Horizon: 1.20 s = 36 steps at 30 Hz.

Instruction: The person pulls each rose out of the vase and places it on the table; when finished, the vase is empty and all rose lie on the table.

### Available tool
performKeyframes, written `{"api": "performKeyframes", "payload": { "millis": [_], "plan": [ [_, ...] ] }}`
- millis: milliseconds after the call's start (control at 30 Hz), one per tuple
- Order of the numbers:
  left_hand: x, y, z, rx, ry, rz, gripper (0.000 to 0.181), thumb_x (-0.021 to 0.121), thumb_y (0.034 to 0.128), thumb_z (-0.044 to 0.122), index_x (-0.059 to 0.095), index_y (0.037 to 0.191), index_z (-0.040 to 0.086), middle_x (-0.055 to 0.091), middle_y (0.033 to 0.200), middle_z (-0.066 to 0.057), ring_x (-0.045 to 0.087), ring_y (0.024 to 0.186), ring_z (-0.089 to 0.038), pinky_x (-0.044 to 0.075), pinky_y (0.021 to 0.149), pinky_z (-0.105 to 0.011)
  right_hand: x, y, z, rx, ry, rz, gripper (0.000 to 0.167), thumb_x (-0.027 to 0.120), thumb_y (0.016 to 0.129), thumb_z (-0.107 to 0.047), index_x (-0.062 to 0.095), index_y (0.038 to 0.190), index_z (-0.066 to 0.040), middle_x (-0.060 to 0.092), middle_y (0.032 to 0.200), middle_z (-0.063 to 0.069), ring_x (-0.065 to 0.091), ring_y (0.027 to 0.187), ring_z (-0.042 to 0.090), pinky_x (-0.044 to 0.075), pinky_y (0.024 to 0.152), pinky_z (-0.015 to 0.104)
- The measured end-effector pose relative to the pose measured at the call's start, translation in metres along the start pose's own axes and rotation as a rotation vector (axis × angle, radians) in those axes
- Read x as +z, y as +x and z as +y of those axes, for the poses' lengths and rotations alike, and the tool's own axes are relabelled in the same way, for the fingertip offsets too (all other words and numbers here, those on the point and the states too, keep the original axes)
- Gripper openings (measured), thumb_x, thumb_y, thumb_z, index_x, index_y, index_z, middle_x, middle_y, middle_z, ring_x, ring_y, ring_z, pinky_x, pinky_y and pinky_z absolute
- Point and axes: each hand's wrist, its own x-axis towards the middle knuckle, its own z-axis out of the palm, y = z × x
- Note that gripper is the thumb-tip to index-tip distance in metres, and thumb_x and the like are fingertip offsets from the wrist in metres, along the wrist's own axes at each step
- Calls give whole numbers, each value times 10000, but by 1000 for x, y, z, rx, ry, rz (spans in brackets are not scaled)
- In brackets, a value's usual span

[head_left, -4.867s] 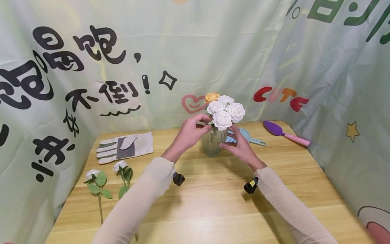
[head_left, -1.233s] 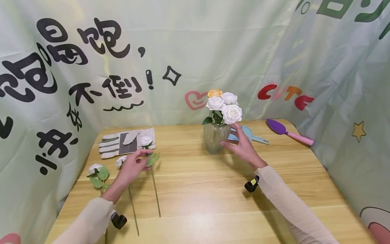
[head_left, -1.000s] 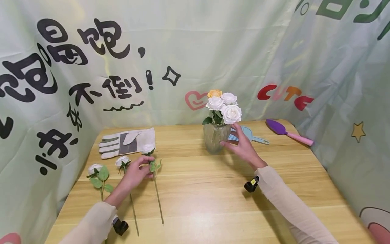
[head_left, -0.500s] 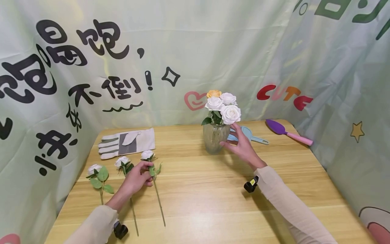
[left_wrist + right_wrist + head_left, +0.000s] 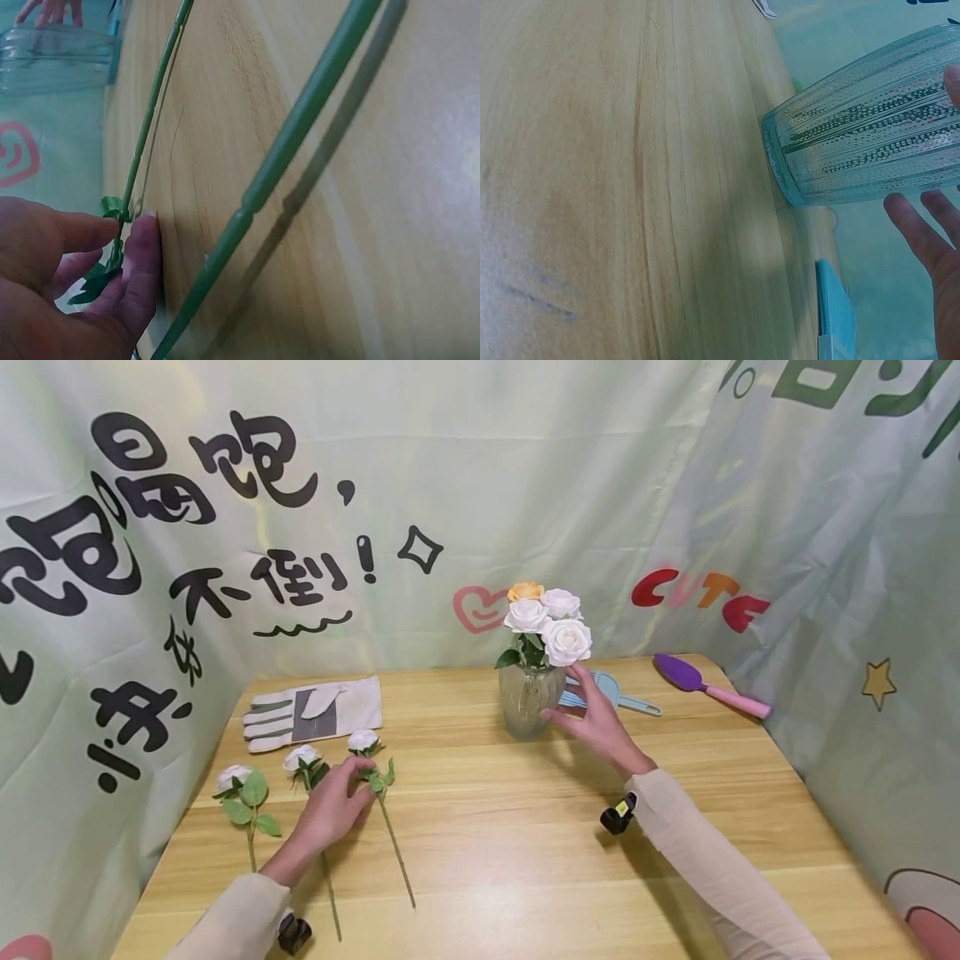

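My left hand (image 5: 336, 800) is low over the left of the table and pinches a white rose (image 5: 363, 742) just below its bloom. The left wrist view shows thumb and fingers on the leafy part of its thin green stem (image 5: 146, 124), close to the tabletop. A ribbed glass vase (image 5: 528, 702) stands upright at the back, bearing white roses (image 5: 567, 642) and one orange rose (image 5: 525, 592). My right hand (image 5: 600, 722) holds the vase from its right side, thumb in front and fingers near the rim; part of its grip is hidden.
Two more white roses (image 5: 302, 758) lie left of my left hand, one partly under it. Behind them is a grey-white work glove (image 5: 311, 712). A light blue tool (image 5: 607, 689) lies behind the vase, and a purple trowel (image 5: 678, 673) with pink handle lies right.
My left hand has left the vase, carrying a white rose leftward and down to the table beside the other two. Lately that rose's stem end has swung slightly right. My right hand stays at the vase.
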Motion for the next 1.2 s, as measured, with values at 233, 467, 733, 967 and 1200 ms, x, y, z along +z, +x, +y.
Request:
{"api": "performKeyframes", "payload": {
  "millis": [233, 467, 733, 967, 1200],
  "plan": [
    [-4, 1, -8, -64, -223, 3, 390, 649, 1061, 35, 597, 1448, 46, 559, 1385, -258, 708, 750, -211, 670, 659, -285, 0, -1, -1, 0, -8, -6, 978, 821, 989, -111, 213, 1742, -250, 336, 1749, 173, 468, 1533, 472, 583, 1117, 582],
    [-19, 7, -1, -42, -256, 61, 378, 654, 1112, 207, 596, 1463, 78, 608, 1367, -196, 765, 851, -250, 683, 764, -344, 0, 0, -2, 19, -6, -8, 968, 822, 991, -125, 221, 1739, -254, 324, 1757, 157, 458, 1544, 463, 572, 1129, 594],
    [-33, 35, 32, 105, -215, 122, 392, 673, 1104, 329, 633, 1438, 127, 677, 1395, -117, 702, 1149, -258, 641, 967, -429, 0, -1, -1, 21, -5, -1, 985, 834, 981, -127, 220, 1740, -262, 320, 1761, 158, 465, 1539, 456, 576, 1128, 573],
    [-42, 72, 87, 236, -280, 144, 382, 714, 1082, 311, 659, 1402, 109, 676, 1403, -84, 679, 1246, -287, 579, 1091, -481, -1, -2, -2, 23, -4, -5, 987, 840, 978, -136, 224, 1737, -277, 328, 1761, 139, 472, 1537, 449, 583, 1117, 576],
    [-28, 101, 142, 386, -378, 105, 329, 752, 1054, 195, 683, 1354, 80, 705, 1387, -105, 694, 1248, -283, 598, 1098, -473, -1, -2, -1, 17, -8, -2, 978, 843, 977, -145, 236, 1731, -286, 339, 1756, 132, 480, 1533, 442, 582, 1114, 589]
  ]
}}
